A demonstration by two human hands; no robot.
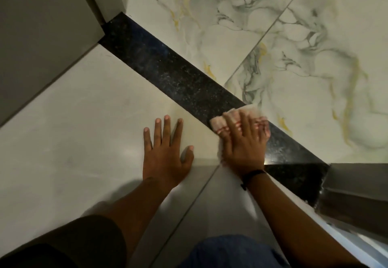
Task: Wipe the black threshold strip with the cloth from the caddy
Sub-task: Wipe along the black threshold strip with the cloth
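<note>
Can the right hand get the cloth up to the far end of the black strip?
Probably yes: the right hand presses the cloth on the black strip, and the strip ahead lies bare.

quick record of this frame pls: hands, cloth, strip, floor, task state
left hand: flat on the plain tile, fingers spread, holds nothing
right hand: fingers spread over the cloth, pressing it onto the strip
cloth: white with red stripes, bunched under the right hand, blurred
threshold strip: black, speckled, diagonal between the plain tile and the marbled tile
wristband: black, right wrist
task state: cloth on the strip's near part; far part looks hazy
</note>
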